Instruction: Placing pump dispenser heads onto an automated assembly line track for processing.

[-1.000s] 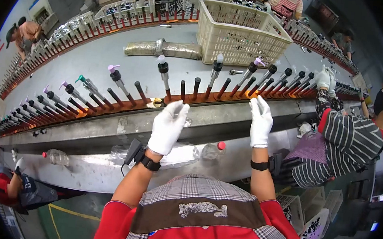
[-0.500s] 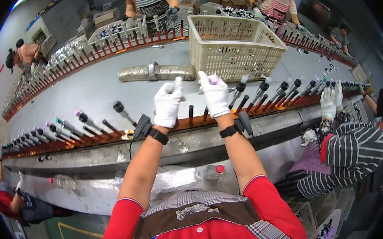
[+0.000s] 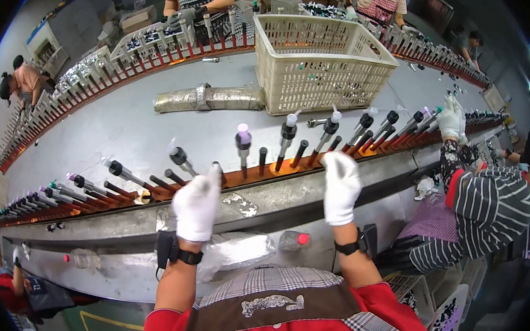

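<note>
My left hand, white-gloved, is drawn back to the near edge of a row of dark red posts. Its fingers are closed and slightly blurred, beside a dark post. My right hand, gloved too, has its fingers curled together over the same edge further right; I see nothing in it. Between them stands a grey tube-shaped piece with a black collar and lilac top. Right of it stands a similar piece with a clear tip. Bare posts alternate with such pieces along the row.
Beyond the row are a beige plastic crate and a tape-wrapped bundle on the grey table. Another post row curves along the far side, with workers behind it. A co-worker's gloved hands are at my right. Below lies a red-capped bottle.
Both hands have come back toward me and apart. The lilac-topped piece from my right hand's fingers is gone from there; two pieces now stand upright where the hands were.
</note>
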{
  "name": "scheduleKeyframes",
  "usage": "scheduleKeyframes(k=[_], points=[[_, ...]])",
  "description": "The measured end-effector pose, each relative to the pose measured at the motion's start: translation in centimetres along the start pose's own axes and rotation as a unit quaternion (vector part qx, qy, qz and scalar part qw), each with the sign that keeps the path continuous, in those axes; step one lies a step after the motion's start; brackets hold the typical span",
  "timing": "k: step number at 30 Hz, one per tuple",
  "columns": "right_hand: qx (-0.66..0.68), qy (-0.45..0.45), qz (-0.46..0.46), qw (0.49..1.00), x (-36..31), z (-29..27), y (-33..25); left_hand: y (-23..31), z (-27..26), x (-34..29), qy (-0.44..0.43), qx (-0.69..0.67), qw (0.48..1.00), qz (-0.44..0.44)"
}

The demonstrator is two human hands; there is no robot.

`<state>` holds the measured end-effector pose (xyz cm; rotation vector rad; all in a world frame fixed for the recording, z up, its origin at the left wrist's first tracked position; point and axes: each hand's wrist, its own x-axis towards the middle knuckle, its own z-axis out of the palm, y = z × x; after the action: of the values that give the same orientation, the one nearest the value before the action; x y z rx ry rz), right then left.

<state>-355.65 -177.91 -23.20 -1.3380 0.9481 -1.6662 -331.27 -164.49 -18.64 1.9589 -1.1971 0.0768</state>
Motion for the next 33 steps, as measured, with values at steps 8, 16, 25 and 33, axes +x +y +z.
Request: scheduleKeyframes(k=[8,16,25,33], points=[[0.056,-0.163,0.131,0.976,5.9,11.3,-0.5,5.8,10.9,7.0,-0.021,-0.491,0.868,-0.066],[-0.357,-0.198,-0.307,0.859,1.8,8.9,-2.6,3.1,4.0,3.9,0.081,-0.188,0.979,0.000],[-0.233,0.087,-0.093,0.964,3.9,2.4,-0.5,6.3,4.2,0.2,-0.069,-0.242,0.968,-0.024],[-0.058,-0.115,0.080,0.988,6.7,10.6,0.9,5.5,12.6,6.6,0.021,-0.491,0.866,-0.096]])
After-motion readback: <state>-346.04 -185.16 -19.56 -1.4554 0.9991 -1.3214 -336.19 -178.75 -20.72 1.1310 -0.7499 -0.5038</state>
